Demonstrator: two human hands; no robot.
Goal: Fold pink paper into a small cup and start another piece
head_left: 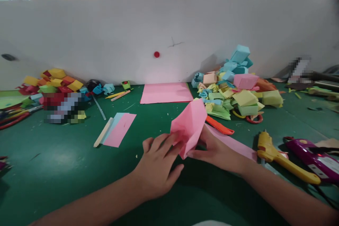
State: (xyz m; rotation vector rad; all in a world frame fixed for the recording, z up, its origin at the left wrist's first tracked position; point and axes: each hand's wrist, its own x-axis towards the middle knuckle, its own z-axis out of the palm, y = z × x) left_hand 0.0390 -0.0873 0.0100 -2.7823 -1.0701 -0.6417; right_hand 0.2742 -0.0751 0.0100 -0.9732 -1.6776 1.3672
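A folded piece of pink paper (192, 122), opened into a hollow form, is held up over the green table. My right hand (212, 146) grips its lower right side, the thumb in front and the fingers behind. My left hand (160, 166) has its fingers spread, with the fingertips reaching against or into the paper's near left side; the thumb stands apart. Behind my right hand lie an orange cutter (219, 125) and a pink paper strip (235, 143). A stack of pink sheets (166, 93) lies against the white partition.
Folded paper boxes and scraps (233, 95) are heaped at the back right. A yellow glue gun (284, 159) and a purple device (314, 159) lie at the right. Paper strips (120, 130) lie left of centre, and more colourful boxes (57, 81) at the back left.
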